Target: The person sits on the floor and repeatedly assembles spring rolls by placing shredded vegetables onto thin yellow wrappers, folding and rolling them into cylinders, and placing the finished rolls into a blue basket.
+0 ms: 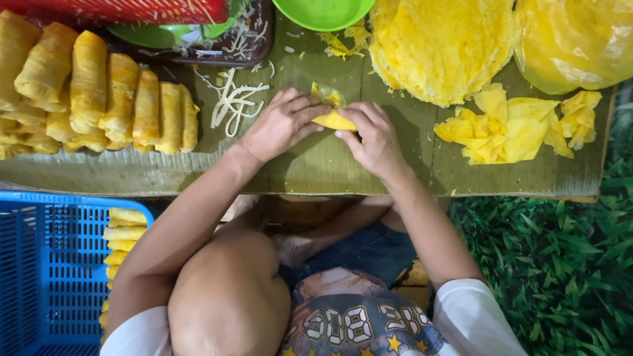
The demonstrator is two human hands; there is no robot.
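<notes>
My left hand (280, 123) and my right hand (371, 136) meet over a thin yellow wrapper (331, 119) that lies on the green leaf-covered board (316, 168). Both hands grip the wrapper, fingers pressed on its folded edge. One corner of the wrapper sticks up behind the fingers. White shredded filling (232, 99) lies scattered just left of my left hand.
Finished yellow rolls (99, 92) are lined up at the left. A stack of round yellow wrappers (440, 46) and torn wrapper pieces (511, 128) sit at the right. A green bowl (322, 12) is at the top. A blue basket (49, 270) holds more rolls at lower left.
</notes>
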